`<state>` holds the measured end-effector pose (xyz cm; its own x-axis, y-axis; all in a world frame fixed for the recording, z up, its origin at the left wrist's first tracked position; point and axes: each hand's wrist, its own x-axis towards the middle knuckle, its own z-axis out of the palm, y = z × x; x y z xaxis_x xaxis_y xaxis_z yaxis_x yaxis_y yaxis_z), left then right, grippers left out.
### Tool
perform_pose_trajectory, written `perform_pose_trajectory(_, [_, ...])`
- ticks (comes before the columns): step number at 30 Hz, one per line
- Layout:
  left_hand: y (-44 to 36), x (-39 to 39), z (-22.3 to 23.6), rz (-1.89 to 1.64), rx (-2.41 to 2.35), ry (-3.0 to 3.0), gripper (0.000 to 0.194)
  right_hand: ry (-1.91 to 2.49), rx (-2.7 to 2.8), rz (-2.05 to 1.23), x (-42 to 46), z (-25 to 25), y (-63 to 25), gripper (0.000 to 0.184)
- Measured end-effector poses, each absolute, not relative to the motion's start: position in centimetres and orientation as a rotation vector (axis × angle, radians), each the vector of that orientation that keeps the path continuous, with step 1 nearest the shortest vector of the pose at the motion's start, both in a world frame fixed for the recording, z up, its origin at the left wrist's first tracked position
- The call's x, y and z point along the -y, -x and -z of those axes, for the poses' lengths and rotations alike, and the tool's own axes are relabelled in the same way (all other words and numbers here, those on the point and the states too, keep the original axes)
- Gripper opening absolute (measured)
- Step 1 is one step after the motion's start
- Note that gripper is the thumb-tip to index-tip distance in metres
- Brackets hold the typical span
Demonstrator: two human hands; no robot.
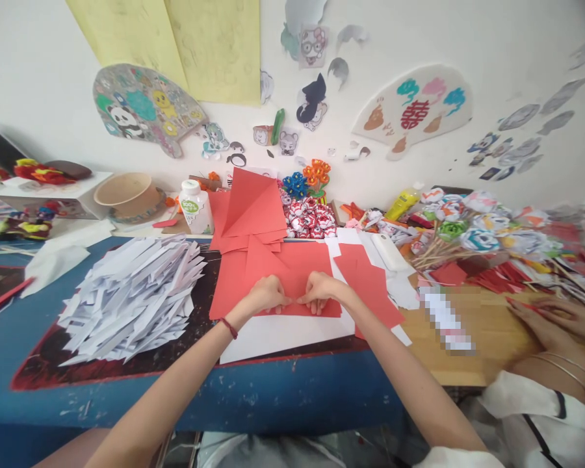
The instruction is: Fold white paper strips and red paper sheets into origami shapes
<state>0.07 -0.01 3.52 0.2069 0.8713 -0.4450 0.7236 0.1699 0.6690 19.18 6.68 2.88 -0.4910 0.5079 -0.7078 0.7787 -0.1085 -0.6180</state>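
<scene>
A sheet of red paper (307, 260) lies over white paper (268, 338) in front of me. At its near edge my left hand (270, 294) is closed, fingers curled over the paper. My right hand (319, 291) does the same just beside it, the two thumbs almost touching. What lies under the fingertips is partly hidden. Behind the hands stands a stack of folded red paper (256, 208). More red sheets (368, 283) lie to the right of my right hand. A dark red bracelet (229, 328) is on my left wrist.
A large heap of folded white paper strips (131, 292) fills the left of the mat. A white bottle (195, 208) and a tan bowl (129, 195) stand behind. At right, a co-worker's hands (550, 325) are over the wooden board (492, 325), near paper flowers (482, 234).
</scene>
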Motion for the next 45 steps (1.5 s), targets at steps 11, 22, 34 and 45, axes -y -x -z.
perform_pose_trajectory(11, [8.8,2.0,-3.5,-0.135,-1.635,-1.52,0.031,-1.584,-1.834,1.683,-7.3,-2.6,-26.8,0.047])
perform_pose_trajectory(22, [3.9,0.4,-5.6,-0.282,-1.887,-2.139,0.037,-1.486,-2.247,1.799,-7.1,-2.5,-26.5,0.036])
perform_pose_trajectory(34, [3.0,-0.1,-9.9,-0.357,-1.283,-2.228,0.038,-1.355,-2.803,2.129,-6.7,-4.1,-25.8,0.046])
perform_pose_trajectory(45, [4.6,4.6,-12.6,-1.26,-1.054,-0.975,0.041,-0.687,-2.571,2.344,-5.2,-12.6,-22.0,0.04])
